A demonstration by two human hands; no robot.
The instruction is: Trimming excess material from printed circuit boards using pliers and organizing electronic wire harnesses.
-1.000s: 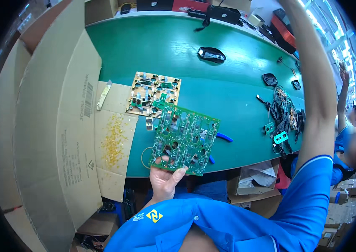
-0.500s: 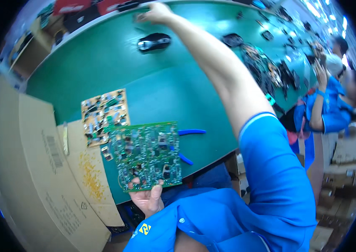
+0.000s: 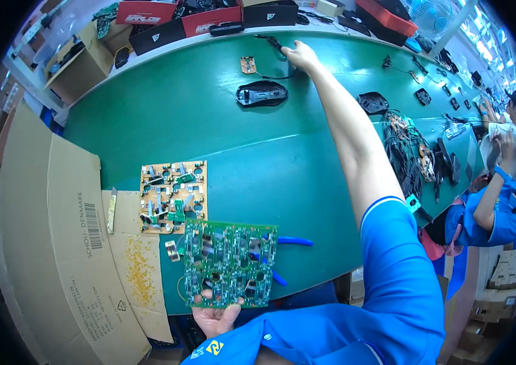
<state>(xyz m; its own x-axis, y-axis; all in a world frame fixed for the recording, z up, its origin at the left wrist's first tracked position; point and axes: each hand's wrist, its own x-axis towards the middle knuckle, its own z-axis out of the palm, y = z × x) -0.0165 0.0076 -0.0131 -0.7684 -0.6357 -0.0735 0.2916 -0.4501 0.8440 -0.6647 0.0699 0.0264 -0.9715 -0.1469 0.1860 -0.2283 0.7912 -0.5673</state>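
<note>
My left hand (image 3: 216,317) grips the lower edge of a green circuit board panel (image 3: 228,261), thumb in front, holding it up over the near table edge. My right hand (image 3: 301,56) reaches to the far side of the table, its fingers at a bundled black cable (image 3: 270,41). Beside that cable lies a small brown circuit board (image 3: 248,65). Just nearer sits an opened black mouse shell (image 3: 262,94). A brown panel of components (image 3: 172,193) rests behind the green one. Blue-handled pliers (image 3: 295,241) are partly hidden by the green panel.
A large cardboard box (image 3: 66,213) stands at the left, with yellow bits (image 3: 139,267) scattered on its flap. Tangled cables and boards (image 3: 407,143) lie to the right. Red and black boxes (image 3: 209,21) line the far edge. Co-workers (image 3: 492,201) sit at the right.
The view has shifted, bringing more of the far edge into sight. My right hand appears farther right, and the small brown board now shows clearly. My left hand still holds the green panel.
</note>
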